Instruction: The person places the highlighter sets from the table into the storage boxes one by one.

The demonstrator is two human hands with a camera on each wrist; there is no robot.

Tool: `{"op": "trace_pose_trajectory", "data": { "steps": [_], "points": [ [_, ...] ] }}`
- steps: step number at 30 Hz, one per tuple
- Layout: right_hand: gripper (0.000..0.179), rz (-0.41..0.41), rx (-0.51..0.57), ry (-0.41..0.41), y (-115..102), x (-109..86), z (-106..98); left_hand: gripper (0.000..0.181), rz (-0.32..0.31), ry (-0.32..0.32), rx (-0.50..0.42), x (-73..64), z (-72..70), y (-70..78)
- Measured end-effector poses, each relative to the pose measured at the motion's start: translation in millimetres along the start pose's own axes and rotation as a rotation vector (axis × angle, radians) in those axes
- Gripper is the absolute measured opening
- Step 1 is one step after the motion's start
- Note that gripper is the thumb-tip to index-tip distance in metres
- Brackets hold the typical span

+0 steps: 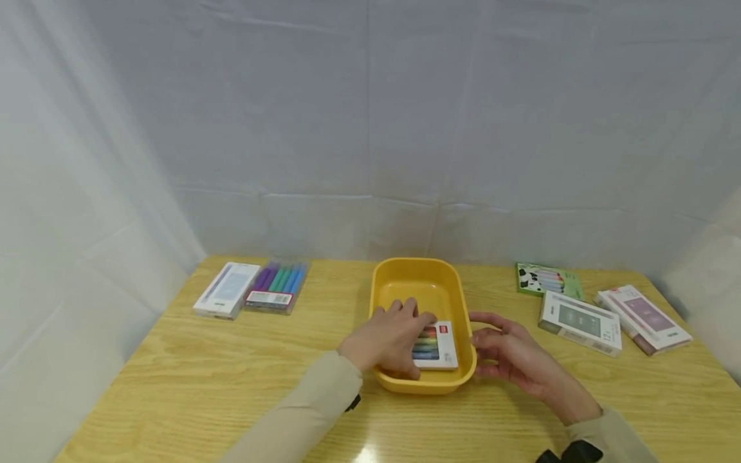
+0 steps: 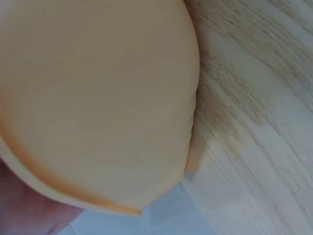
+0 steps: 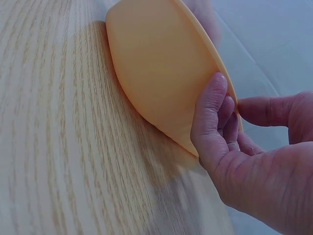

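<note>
Gripping white rectangular box (image 1: 446,348) inside yellow plastic tray (image 1: 422,386): left hand (image 1: 392,337), fingers half-curled across box. Right hand (image 1: 512,355), fingers loosely bent, touches tray's right outer wall; uneven push could skid tray.

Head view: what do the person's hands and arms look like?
The left hand and right hand wear no gloves. The left sleeve and right sleeve are plain beige, reaching the wrists. A small black piece shows at the left cuff, a larger black piece at the right.
</note>
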State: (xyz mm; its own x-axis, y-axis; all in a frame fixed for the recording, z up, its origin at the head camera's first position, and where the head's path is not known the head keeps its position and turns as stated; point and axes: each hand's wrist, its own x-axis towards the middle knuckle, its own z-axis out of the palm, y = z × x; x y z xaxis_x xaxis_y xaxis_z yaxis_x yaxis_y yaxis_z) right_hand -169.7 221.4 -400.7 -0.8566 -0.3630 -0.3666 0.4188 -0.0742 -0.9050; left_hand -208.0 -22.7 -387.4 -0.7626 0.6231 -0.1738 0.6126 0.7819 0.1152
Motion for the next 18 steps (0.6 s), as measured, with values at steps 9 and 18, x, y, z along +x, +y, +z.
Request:
{"op": "trace_pose_trajectory", "data": {
  "steps": [9, 18],
  "points": [
    [0.069, 0.006, -0.006, -0.012, -0.1, 0.1, -2.4, 0.087, -0.003, -0.073, -0.003, 1.7, -2.1, 3.1],
    [0.069, 0.007, -0.002, -0.010, 0.0, 0.1, -2.6, 0.081, 0.018, -0.072, -0.073, 0.6, -5.3, 1.1]
  ]
}}
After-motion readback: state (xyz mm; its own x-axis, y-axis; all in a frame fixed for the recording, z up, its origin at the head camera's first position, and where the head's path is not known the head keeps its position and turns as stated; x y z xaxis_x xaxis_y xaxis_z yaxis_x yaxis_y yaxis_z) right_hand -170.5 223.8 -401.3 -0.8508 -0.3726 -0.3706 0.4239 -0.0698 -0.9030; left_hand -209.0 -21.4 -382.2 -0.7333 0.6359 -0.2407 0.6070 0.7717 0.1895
